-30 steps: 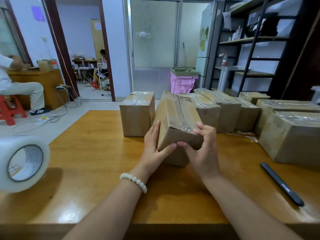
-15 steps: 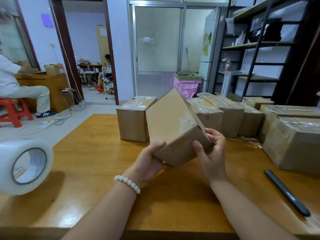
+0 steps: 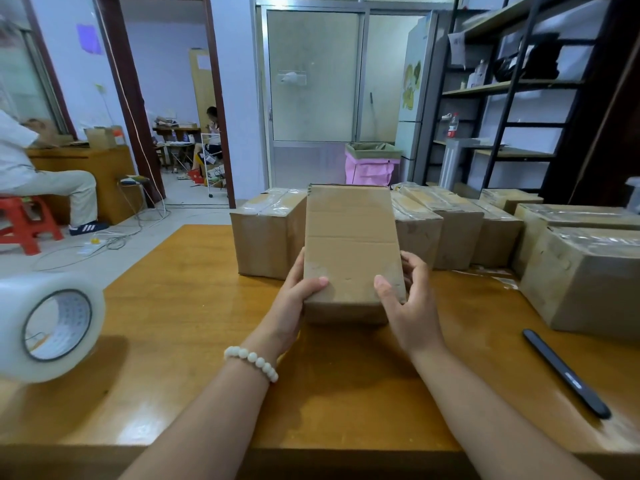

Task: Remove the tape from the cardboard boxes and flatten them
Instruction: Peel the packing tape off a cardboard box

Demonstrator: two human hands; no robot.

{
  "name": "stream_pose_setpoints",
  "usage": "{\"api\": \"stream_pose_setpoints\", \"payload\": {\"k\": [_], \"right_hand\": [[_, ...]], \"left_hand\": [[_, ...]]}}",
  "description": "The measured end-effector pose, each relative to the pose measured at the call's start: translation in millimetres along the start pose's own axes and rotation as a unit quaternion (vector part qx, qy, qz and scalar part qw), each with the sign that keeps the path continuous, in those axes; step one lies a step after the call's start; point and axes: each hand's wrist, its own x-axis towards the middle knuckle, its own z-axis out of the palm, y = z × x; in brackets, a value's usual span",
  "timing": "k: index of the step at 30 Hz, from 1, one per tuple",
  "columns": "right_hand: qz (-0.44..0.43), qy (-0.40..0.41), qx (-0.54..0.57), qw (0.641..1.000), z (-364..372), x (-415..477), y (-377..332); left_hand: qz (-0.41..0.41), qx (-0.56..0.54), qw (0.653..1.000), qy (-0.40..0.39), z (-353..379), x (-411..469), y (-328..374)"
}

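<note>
Cardboard box [image 3: 349, 244] clasped low between left grip [image 3: 294, 299] and right grip [image 3: 414, 306], plain face up, likely seeking sealed seam.

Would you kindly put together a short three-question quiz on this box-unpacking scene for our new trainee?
1. True or false: the left hand and the right hand both grip the same cardboard box.
2. In the head view, where on the table is the tape roll? A) far left B) far right C) on top of the held box
3. Fill in: the bead bracelet is worn on the ____ wrist.
Key: 1 true; 2 A; 3 left.
</note>
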Motion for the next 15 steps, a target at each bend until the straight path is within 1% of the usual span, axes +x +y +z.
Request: {"api": "stream_pose_setpoints", "payload": {"k": [3, 6, 9, 11, 15], "right_hand": [[-0.046, -0.034, -0.04, 0.998, 0.2, -2.2, -3.1], [-0.097, -0.061, -0.09, 0.989, 2.6, -4.0, -5.5], [-0.149, -0.047, -0.116, 0.981, 5.3, -4.2, -2.7], [-0.172, -0.029, -0.111, 0.978, 5.8, -4.7, -2.2], [-0.214, -0.021, -0.109, 0.97, 5.7, -5.3, -6.5]], "left_hand": [[0.011, -0.032, 0.999, 0.042, -2.1, 0.3, 2.3], [0.0, -0.072, 0.993, 0.091, -7.0, 0.1, 7.2], [-0.004, -0.069, 0.99, 0.121, -11.8, 2.4, 7.5], [0.0, -0.062, 0.989, 0.137, -12.5, 1.7, 9.1], [0.005, -0.065, 0.985, 0.161, -13.8, 1.7, 10.9]]}}
